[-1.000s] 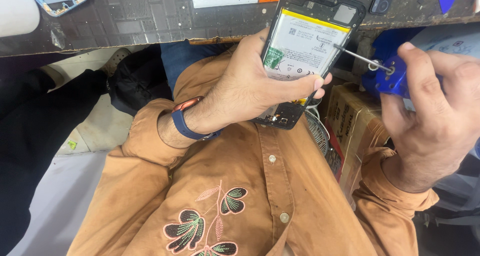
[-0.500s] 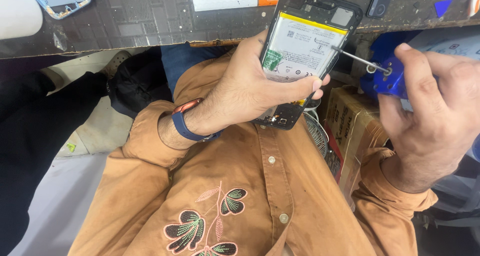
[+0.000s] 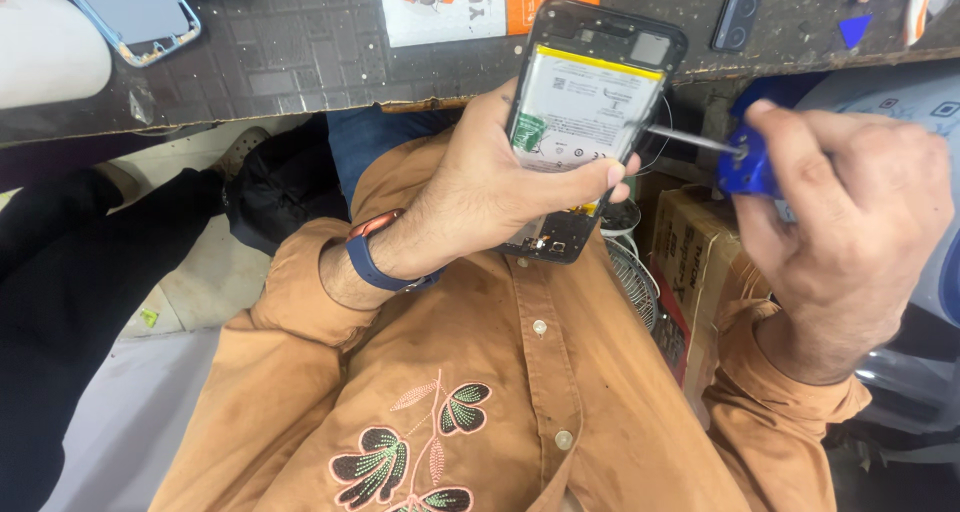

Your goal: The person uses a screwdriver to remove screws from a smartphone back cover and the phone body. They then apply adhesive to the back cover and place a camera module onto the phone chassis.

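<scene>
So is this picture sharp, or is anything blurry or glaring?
Head view: even, soft light, no hard shadows; the opened phone in the left hand is sharp; the screwdriver in the right hand is slightly soft; the edges look bent.

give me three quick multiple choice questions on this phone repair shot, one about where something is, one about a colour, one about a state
1. Where does the screwdriver tip meet the phone?
A. at its right edge
B. at its bottom end
C. on the workbench

2. What colour is the screwdriver handle?
A. red
B. blue
C. yellow

3. What state is the phone in?
A. sealed, screen lit
B. wrapped in a box
C. back off, battery showing

Answers:
1 A, the thin shaft held by the right hand runs to the phone's right side.
2 B, the handle between the fingers is blue.
3 C, the left hand grips the phone and the white battery lies bare inside the black frame.
</scene>
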